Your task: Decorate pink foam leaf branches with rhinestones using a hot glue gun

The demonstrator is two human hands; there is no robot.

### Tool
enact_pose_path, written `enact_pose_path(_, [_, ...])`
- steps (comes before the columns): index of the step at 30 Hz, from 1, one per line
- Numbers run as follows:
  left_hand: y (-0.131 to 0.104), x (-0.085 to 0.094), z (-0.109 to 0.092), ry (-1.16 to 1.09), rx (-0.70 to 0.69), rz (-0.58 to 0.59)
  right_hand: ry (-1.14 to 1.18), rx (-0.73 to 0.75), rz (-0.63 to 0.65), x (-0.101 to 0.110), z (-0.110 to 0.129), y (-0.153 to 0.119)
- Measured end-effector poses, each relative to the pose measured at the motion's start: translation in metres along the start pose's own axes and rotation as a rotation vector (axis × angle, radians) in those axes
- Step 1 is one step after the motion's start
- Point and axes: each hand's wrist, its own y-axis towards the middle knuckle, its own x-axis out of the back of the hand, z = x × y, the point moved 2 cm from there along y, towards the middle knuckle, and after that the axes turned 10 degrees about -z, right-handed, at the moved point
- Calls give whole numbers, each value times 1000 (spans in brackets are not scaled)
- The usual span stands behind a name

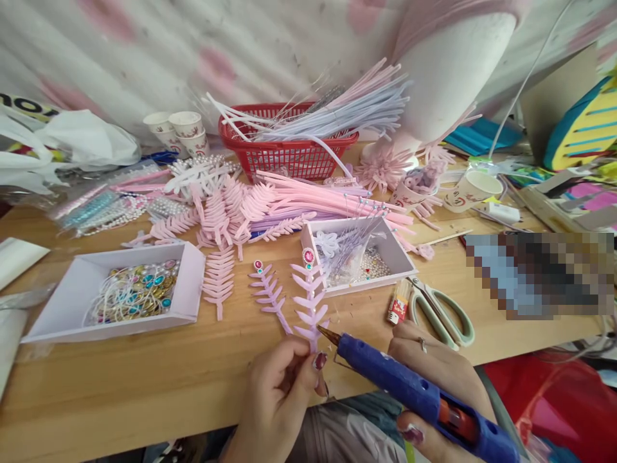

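Note:
My left hand [284,392] pinches the lower stem of a lilac pipe-cleaner leaf sprig [309,301], held upright with a pink and a green gem at its top. Wrapped in my right hand [434,373] is a blue hot glue gun [395,373], its brass nozzle pointing left at the sprig's lower leaves; whether the tip touches cannot be told. A smaller purple leaf sprig [270,292] with a similar gem top lies just left of the held one. Beside it rests a pink leaf sprig [219,278] on the wooden table [183,379].
A box of gems and beads [193,283] stands left, another box [400,254] with pearls and pins centre. Green-handled scissors [441,312] and a lighter [398,303] lie right. Behind are pink pipe cleaners [318,199], a red basket [289,157], paper cups [187,125] and a pixelated rectangle [540,276].

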Motion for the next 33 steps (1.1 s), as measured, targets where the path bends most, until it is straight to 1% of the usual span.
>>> enact_pose_path(3, [0, 0, -1, 14, -13, 2, 53, -48, 24, 0, -5, -3])
enact_pose_path(6, [-1, 0, -1, 10, -8, -4, 56, -45, 43, -1, -5, -3])
enact_pose_path(11, [0, 0, -3, -2, 1, -21, 42, -27, 30, -2, -5, -4])
enact_pose_path(17, [0, 0, -3, 24, 2, -7, 55, -16, 52, 0, -8, -6])
enact_pose_path(22, [0, 1, -1, 16, 3, 16, 95, -19, 22, -3, -2, 0])
enact_pose_path(26, [1, 2, 0, 19, -23, 28, 123, -10, -5, -5, 2, 4])
enact_pose_path(30, [2, 2, 0, 22, -26, 35, 128, -47, 61, -2, -3, -2])
enact_pose_path(33, [2, 2, -1, 44, -25, 33, 125, -72, 63, -1, -6, -7])
